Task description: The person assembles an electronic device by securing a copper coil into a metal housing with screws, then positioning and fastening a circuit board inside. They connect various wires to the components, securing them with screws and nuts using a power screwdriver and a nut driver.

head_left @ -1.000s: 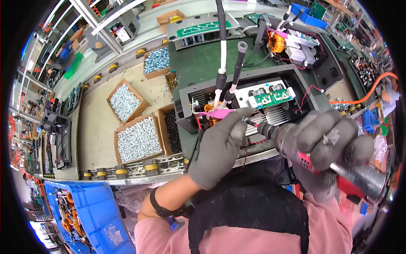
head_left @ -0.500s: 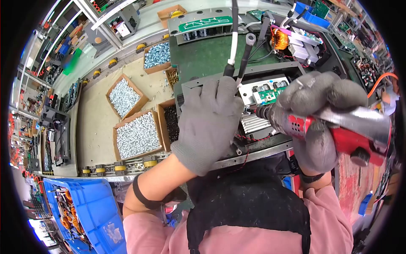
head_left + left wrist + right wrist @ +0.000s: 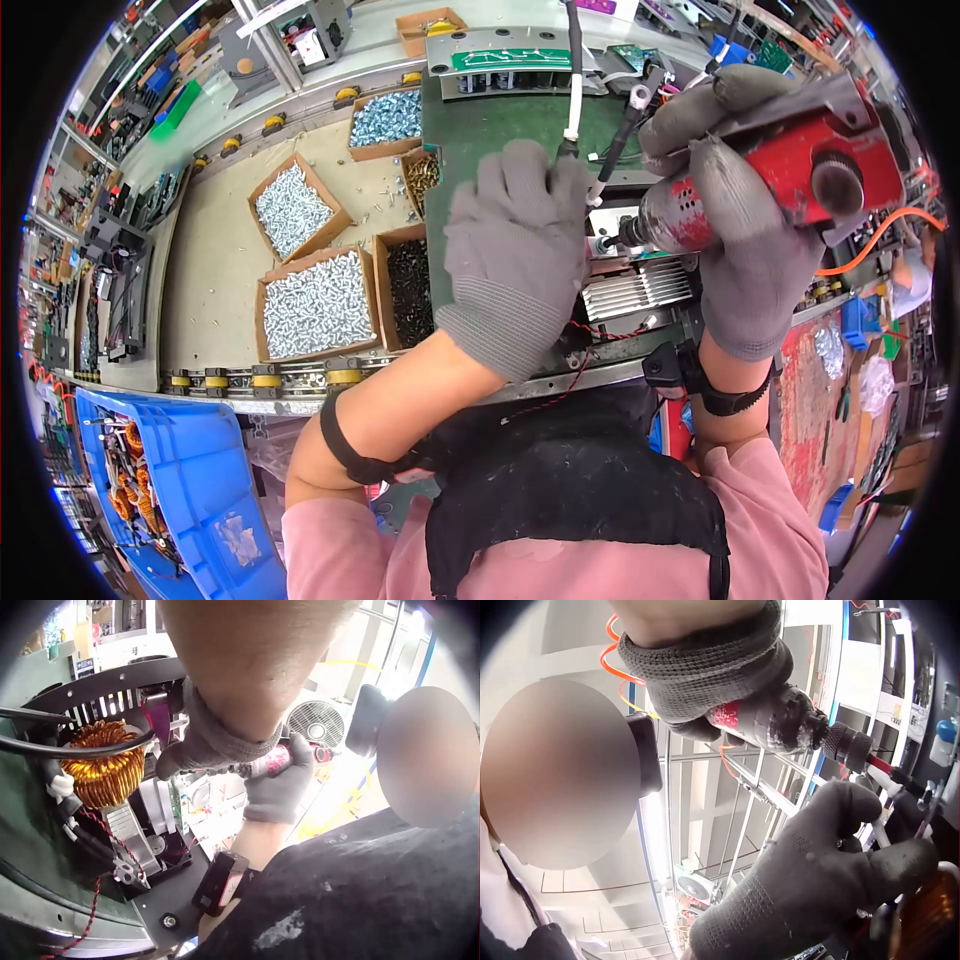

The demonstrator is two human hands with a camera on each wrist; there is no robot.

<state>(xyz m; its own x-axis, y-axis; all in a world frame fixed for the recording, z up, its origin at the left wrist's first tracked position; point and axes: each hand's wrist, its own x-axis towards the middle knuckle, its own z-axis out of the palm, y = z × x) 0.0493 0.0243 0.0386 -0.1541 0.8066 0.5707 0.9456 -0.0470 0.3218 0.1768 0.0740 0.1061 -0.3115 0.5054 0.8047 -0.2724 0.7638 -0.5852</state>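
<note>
In the head view, my gloved right hand grips a red power screwdriver that points left over the heat sink in a black metal case. Its red bit reaches the work just beyond my left fingertips in the right wrist view. My gloved left hand, back upward, curls its fingers round the base of a black-and-white cable. A second cable with a ring lug leans beside it. The left wrist view shows a copper-wound coil and a purple strip near my left fingertips.
Cardboard boxes of silver screws, blue-tinted screws and dark screws stand left of the case. A roller rail runs along the front edge. A blue bin holds coils. An orange hose curves at right.
My left hand has gone from beside the bit to over the cable base. The screwdriver has moved farther back in the case, its rear now raised. The cables have shifted right.
</note>
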